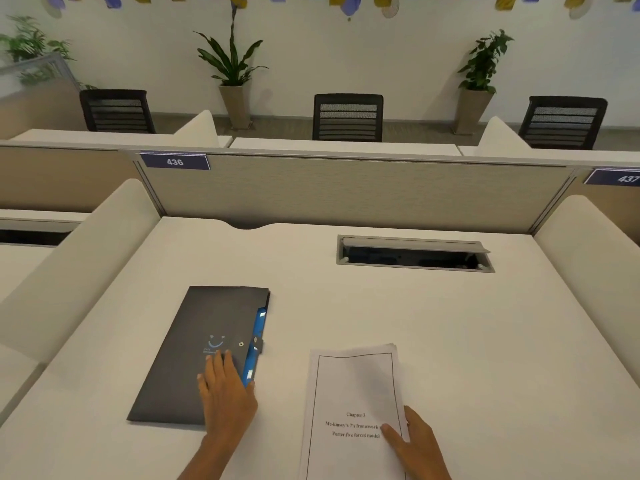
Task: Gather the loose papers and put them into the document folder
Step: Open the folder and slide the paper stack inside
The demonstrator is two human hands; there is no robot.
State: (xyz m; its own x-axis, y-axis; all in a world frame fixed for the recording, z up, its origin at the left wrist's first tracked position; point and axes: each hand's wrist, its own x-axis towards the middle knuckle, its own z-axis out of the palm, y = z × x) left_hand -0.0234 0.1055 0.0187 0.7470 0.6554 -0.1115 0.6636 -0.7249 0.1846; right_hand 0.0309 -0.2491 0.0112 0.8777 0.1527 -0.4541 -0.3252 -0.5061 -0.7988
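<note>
Now on the big white desk, your flat left hand rests open on the dark grey closed folder, and your right hand pinches the white paper stack lying beside it.

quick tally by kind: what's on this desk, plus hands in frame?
Folder: 1, dark grey folder, closed, flat on the desk
Paper stack: 1, papers, to the right of the folder, apart from it
Cable box: 1, cable box, set into the desk, lid up
Hands: 2, left hand flat on the folder, right hand gripping the papers' right edge
Total: 5
</note>
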